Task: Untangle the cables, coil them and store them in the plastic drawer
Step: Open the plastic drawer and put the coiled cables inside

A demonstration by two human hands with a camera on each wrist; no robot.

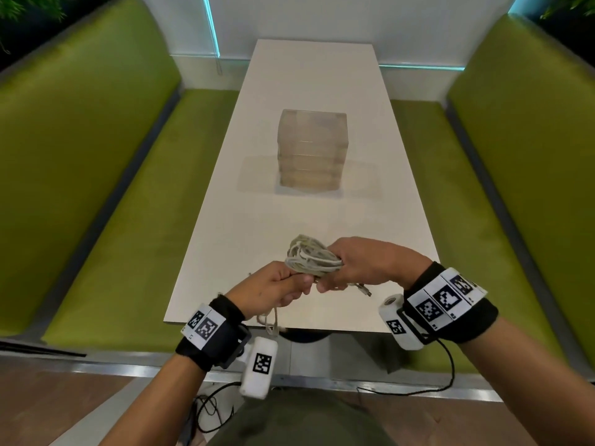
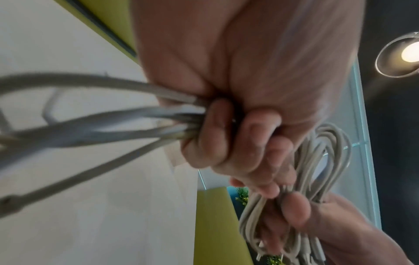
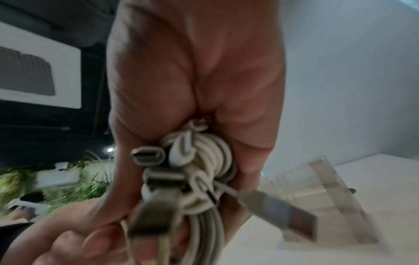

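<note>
A bundle of white cables [image 1: 309, 256] hangs above the near end of the white table [image 1: 309, 214], held between both hands. My right hand [image 1: 360, 263] grips the coiled part [image 3: 204, 161], and several plugs [image 3: 278, 211] stick out below its fingers. My left hand [image 1: 277, 288] is closed round several loose strands [image 2: 136, 123] that trail down past the table edge [image 1: 270, 320]. The clear plastic drawer unit [image 1: 313, 149] stands mid-table beyond the hands, with its drawers pushed in.
Green benches [image 1: 106, 194] run along both sides of the table. A white wall [image 1: 322, 17] closes the far end. Black wires [image 1: 209, 410] hang from the wrist cameras near the floor.
</note>
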